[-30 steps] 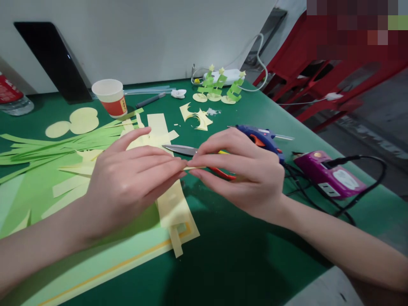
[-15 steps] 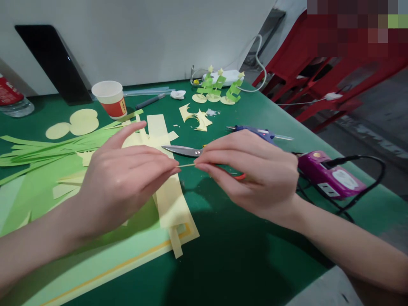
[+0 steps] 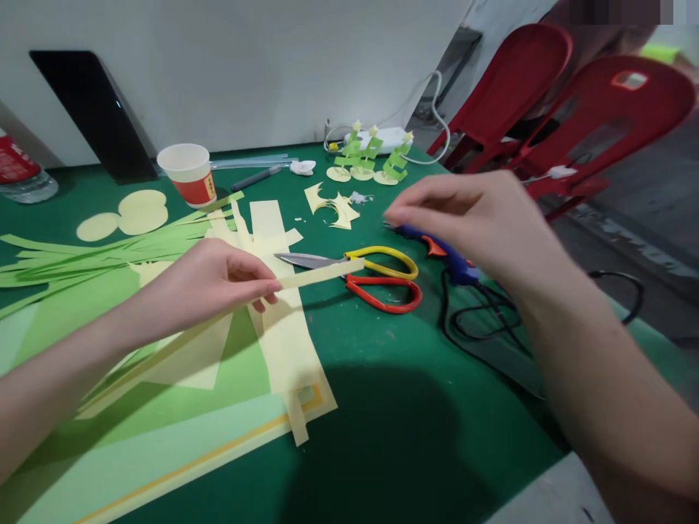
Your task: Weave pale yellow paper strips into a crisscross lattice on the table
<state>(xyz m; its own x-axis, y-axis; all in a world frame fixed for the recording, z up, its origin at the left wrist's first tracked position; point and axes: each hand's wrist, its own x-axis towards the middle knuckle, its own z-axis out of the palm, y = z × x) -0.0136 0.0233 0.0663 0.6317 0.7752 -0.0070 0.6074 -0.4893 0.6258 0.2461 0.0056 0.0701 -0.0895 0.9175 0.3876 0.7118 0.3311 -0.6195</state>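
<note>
My left hand (image 3: 234,276) pinches a long pale-yellow paper strip (image 3: 322,274) between thumb and fingers. One end of the strip reaches right over the scissors; the other trails down left under my forearm. The scissors (image 3: 382,251), with a yellow and a red handle, lie on the table with blades pointing left. My right hand (image 3: 448,211) is raised at the right, thumb and fingertips pressed together above the tip of a blue glue gun (image 3: 456,258). Whether a small thing is between those fingertips I cannot tell.
Green paper strips (image 3: 103,251) and pale paper pieces (image 3: 284,342) cover the left. A paper cup (image 3: 188,178), a pen (image 3: 256,178), small green paper figures (image 3: 371,149) and paper discs (image 3: 143,211) stand or lie behind. Red chairs (image 3: 611,124) stand right; a black cord (image 3: 464,342) lies near.
My hands have moved apart, the right one up and right, away from the strip. The left still holds the strip, which now shows lengthwise. Scissor handles and glue gun are uncovered.
</note>
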